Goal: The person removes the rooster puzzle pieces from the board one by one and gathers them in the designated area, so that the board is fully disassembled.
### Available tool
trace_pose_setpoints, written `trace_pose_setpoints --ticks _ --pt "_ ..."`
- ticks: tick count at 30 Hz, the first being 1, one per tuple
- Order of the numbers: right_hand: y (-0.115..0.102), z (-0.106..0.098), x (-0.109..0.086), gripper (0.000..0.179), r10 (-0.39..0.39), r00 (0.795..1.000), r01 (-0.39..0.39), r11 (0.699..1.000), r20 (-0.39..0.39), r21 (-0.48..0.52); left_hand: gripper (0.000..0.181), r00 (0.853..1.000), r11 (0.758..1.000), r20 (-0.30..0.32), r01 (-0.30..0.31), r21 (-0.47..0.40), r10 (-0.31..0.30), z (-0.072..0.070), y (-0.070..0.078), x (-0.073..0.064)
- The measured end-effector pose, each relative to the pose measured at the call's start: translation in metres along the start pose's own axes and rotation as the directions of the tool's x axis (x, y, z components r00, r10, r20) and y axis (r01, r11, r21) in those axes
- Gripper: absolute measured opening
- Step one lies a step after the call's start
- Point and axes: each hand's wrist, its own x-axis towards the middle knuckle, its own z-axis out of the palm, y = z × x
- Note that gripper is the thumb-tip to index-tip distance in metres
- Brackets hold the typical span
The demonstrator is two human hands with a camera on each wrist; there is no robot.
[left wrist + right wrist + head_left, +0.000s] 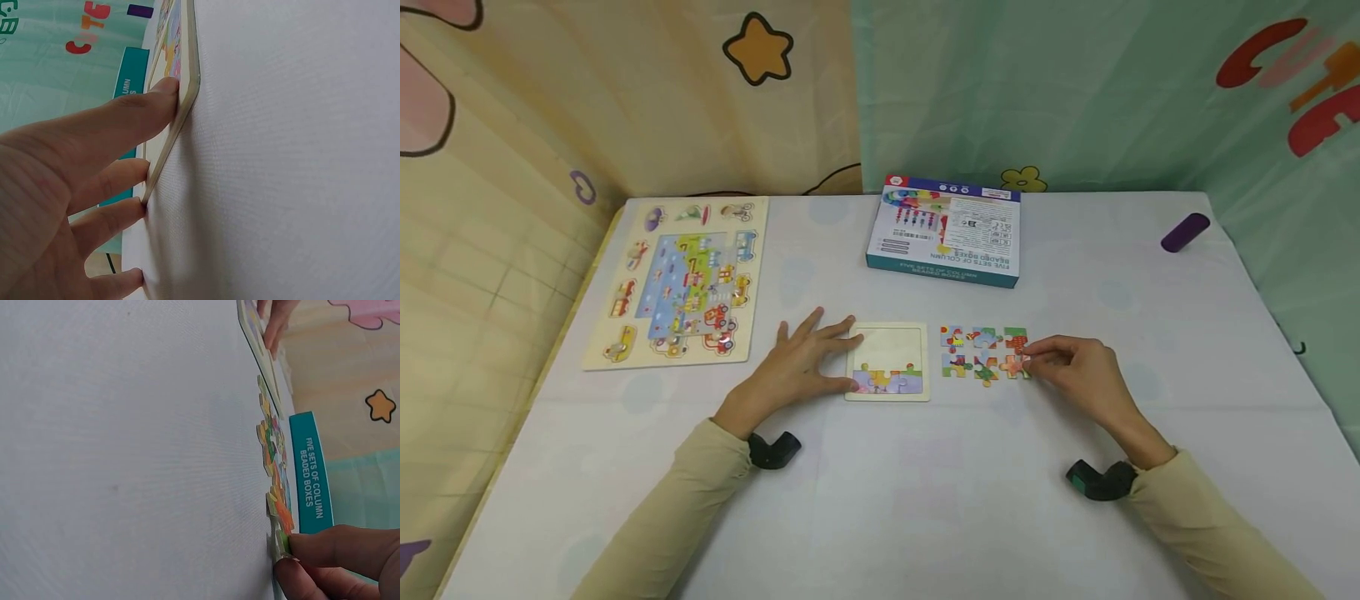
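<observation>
A small wooden puzzle frame (887, 327) lies flat with joined jigsaw pieces (887, 382) along its near side and a bare board above them. My left hand (805, 360) is spread at its left side, with the thumb on the near-left corner and fingertips along the edge. Loose puzzle pieces (983, 337) lie in two rows right of the frame. My right hand (1078, 371) pinches the orange puzzle piece (1013, 367) at the right end of the near row. In the right wrist view, thumb and fingers grip this piece's green end (283, 542), tilted slightly up.
Behind the pieces lies a teal-and-white box (943, 233) of beaded columns. A larger wooden vehicle puzzle board (602, 333) sits at the far left, with a blue picture at its centre. A dark purple cylinder (1185, 232) lies at the back right. Curtains border the white table (880, 500).
</observation>
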Motion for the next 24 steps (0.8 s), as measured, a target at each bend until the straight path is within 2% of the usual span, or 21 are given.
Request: trace_pose_setpoints --ticks 14,24 --pt "0.0017 0.0006 0.0005 0.015 -0.017 1.0 0.017 1.0 0.006 -0.014 0.072 1.0 1.0 -0.001 -0.001 0.004 0.001 -0.0005 -0.0005 0.0003" --pt "0.0008 -0.0015 -0.0003 0.017 -0.013 0.999 0.012 1.0 0.045 0.007 0.072 1.0 1.0 -0.001 0.0 0.009 0.0 -0.0002 0.0002 0.0006"
